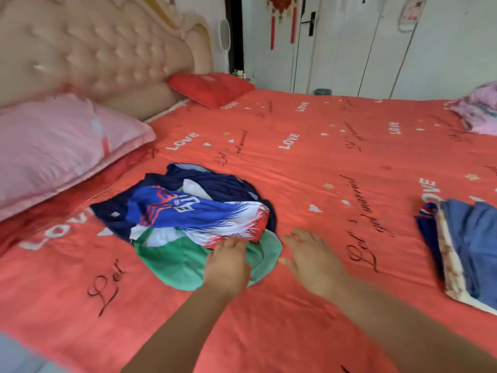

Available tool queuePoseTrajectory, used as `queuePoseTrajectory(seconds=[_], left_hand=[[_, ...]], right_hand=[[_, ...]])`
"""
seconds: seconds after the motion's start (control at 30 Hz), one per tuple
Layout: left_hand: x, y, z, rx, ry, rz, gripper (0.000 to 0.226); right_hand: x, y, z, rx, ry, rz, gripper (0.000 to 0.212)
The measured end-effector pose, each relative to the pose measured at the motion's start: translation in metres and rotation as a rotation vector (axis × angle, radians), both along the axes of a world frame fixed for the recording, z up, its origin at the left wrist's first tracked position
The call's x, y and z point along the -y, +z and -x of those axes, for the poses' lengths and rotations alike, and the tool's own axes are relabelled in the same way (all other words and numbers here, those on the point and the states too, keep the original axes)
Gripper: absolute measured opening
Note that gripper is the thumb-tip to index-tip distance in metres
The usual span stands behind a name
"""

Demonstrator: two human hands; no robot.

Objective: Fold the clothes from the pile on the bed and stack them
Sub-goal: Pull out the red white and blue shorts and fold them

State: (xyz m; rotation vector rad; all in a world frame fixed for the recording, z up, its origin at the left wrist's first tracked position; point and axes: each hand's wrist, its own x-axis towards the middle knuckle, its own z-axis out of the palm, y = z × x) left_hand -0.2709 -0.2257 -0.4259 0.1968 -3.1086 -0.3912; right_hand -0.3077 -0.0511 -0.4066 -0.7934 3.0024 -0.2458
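A loose pile of clothes (188, 208) lies on the red bed sheet (309, 162), left of centre. On top is a blue, white and red jersey (193, 214), with dark navy garments behind it and a green garment (174, 262) at the front. My left hand (228, 262) lies on the green garment, its fingertips at the jersey's red edge. My right hand (312, 257) hovers with spread fingers just right of the pile, holding nothing. A stack of folded clothes (468, 251), blue on top, lies at the right edge.
A pink pillow (61, 146) and a red pillow (212, 87) lie against the padded headboard (88, 49). Pink bedding (481, 111) is bunched at the far right. White wardrobe doors (376, 44) stand behind the bed. Bare sheet stretches between pile and stack.
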Motion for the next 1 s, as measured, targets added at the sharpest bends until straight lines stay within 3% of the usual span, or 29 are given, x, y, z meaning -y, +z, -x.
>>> queuePoseTrajectory(seconds=[0.2, 0.43, 0.57, 0.67, 0.77, 0.87, 1.0], left_hand=[[0.092, -0.039, 0.013, -0.023, 0.128, -0.209, 0.072], [0.12, -0.083, 0.053, -0.084, 0.145, -0.275, 0.068], [0.121, -0.09, 0.057, -0.105, 0.178, -0.397, 0.058], [0.12, -0.083, 0.054, -0.189, 0.214, -0.58, 0.052], [0.099, -0.067, 0.044, -0.182, 0.13, -0.626, 0.069], [0.067, -0.043, 0.03, -0.254, 0.091, -0.659, 0.082], [0.023, 0.011, 0.004, -0.452, -0.096, -0.707, 0.08]], right_hand=[[0.086, -0.032, 0.043, 0.074, 0.104, 0.059, 0.057], [0.144, -0.071, 0.107, 0.119, 0.006, -0.043, 0.083], [0.151, -0.086, 0.104, -0.094, 0.049, -0.095, 0.05], [0.145, -0.079, 0.089, -0.053, 0.077, 0.07, 0.029], [0.128, -0.048, 0.073, 0.047, 0.023, 0.301, 0.009], [0.095, 0.0, 0.051, 0.31, -0.108, 0.582, 0.009], [0.019, 0.072, 0.023, 0.615, -0.327, 0.871, 0.014]])
